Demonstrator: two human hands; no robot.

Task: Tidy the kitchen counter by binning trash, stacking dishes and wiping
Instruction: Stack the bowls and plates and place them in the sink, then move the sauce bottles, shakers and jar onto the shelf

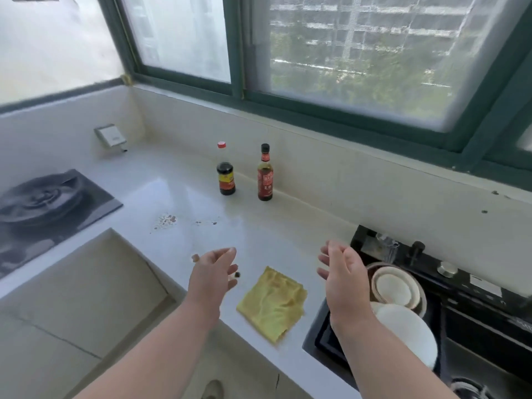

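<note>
A yellow cloth lies crumpled flat on the white counter near its front edge. My left hand hovers just left of the cloth, fingers loosely curled, empty; a small dark crumb lies beside its fingertips. My right hand hangs above the counter's right end, fingers apart and empty, between the cloth and the sink. Brown crumbs and stains speckle the counter's middle. White bowls and a white plate are stacked in the black sink.
A dark sauce jar, a clear red-capped bottle behind it and a brown black-capped bottle stand by the back wall. A gas stove sits at the left. A wall socket and windows are behind.
</note>
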